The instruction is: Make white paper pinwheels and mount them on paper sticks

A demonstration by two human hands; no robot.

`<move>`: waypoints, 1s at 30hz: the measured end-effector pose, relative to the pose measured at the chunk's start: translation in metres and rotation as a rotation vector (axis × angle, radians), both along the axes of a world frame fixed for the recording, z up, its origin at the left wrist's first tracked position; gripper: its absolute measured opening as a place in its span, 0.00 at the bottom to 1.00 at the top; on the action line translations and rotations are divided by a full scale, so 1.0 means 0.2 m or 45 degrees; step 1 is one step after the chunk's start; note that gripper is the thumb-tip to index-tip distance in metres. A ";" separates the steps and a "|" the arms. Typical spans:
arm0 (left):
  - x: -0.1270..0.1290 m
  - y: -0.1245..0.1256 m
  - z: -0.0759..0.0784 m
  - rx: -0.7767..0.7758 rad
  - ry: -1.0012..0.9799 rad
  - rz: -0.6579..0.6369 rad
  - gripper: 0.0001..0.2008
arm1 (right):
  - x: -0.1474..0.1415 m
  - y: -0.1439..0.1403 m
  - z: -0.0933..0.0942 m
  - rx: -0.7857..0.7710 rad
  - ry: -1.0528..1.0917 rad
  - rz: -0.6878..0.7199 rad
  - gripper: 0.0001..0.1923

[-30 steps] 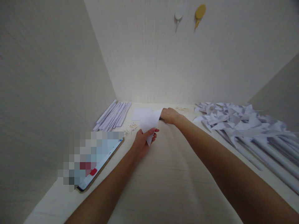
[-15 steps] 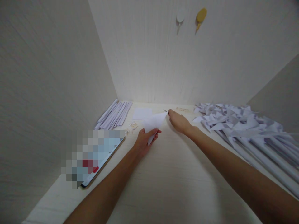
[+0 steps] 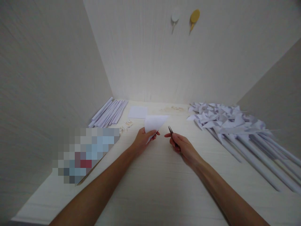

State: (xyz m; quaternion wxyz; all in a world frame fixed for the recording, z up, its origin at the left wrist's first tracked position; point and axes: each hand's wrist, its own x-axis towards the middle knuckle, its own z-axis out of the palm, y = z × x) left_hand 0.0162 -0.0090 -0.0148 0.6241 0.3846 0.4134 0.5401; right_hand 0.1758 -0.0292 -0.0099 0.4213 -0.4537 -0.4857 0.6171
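A folded sheet of white paper [image 3: 155, 122] is pinched in my left hand [image 3: 144, 138], its pointed corner reaching to the right. My right hand [image 3: 182, 145] is closed around a small pair of scissors [image 3: 172, 133]; the two narrow tips point up and away, slightly parted, and most of the handles are hidden by my fingers. A short gap separates the scissors from the paper. Behind the paper, a flat square white sheet [image 3: 138, 112] lies on the table [image 3: 150, 188].
Rolled white paper sticks [image 3: 109, 112] are stacked at back left, near a partly blurred-out phone [image 3: 94, 164]. Small pale bits [image 3: 128, 124] and other scraps [image 3: 176, 108] lie about. Paper pinwheels [image 3: 225, 121] on sticks are heaped at right. Two hooks, one yellow [image 3: 195, 16], hang on the back wall.
My right hand has drawn back from the paper's tip, down and toward me, and turned so the scissors show more. My left hand keeps the paper. The view has shifted slightly.
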 end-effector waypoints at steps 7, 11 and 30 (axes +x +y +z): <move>0.02 0.00 -0.01 0.046 0.026 0.028 0.07 | -0.01 0.00 -0.02 0.111 -0.151 0.212 0.16; 0.02 -0.01 0.00 0.090 0.002 0.008 0.09 | -0.02 -0.01 -0.03 0.087 -0.130 0.208 0.15; 0.03 -0.02 -0.01 0.141 -0.028 -0.070 0.07 | -0.03 -0.02 -0.03 0.035 -0.023 0.198 0.14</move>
